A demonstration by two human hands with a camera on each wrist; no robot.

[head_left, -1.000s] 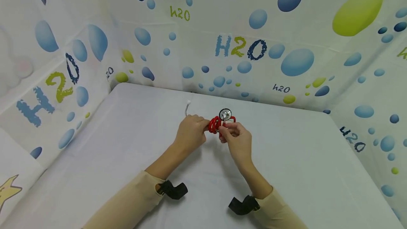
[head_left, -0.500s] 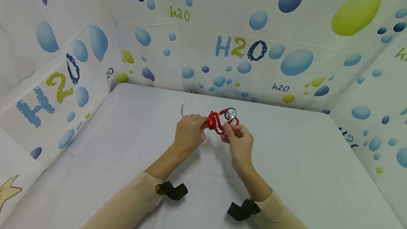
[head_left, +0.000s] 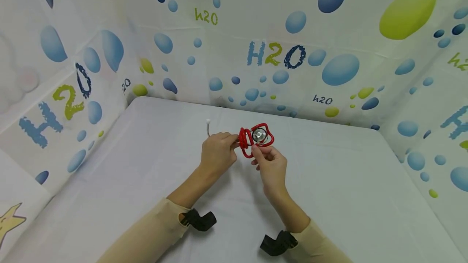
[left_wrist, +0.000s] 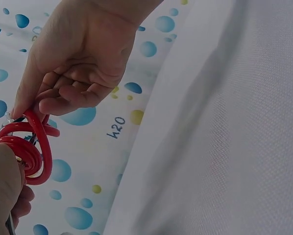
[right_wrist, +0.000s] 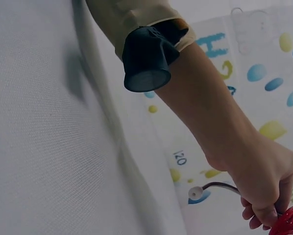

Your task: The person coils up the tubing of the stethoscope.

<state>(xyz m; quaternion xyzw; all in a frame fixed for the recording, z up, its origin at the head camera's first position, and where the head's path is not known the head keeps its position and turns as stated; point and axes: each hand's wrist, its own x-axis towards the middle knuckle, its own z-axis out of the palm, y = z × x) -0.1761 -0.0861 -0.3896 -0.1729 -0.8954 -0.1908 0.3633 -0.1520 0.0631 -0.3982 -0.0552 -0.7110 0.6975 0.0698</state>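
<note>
A stethoscope with red tubing (head_left: 245, 138) is held up over the table by both hands, the tubing wound in several coils. My left hand (head_left: 218, 152) grips the bundle at its left end. From behind that hand sticks a bent metal ear tube with a white eartip (right_wrist: 195, 192). My right hand (head_left: 272, 167) pinches the tubing just below the round silver chestpiece (head_left: 259, 134), thumb against fingertips. A red loop stands around the chestpiece. In the left wrist view the coils (left_wrist: 26, 152) lie between the two hands, and the fingers of the right hand (left_wrist: 87, 58) are curled.
A white cloth covers the table (head_left: 146, 182). Behind and beside it hang white curtains (head_left: 234, 23) printed with blue and green drops. Black camera mounts (head_left: 200, 220) sit at both cuffs.
The chestpiece swung right, then back left, turning its face. A red loop has spread out around it. My right hand shifted slightly; my left hand stayed nearly in place as the eartip tilted left.
</note>
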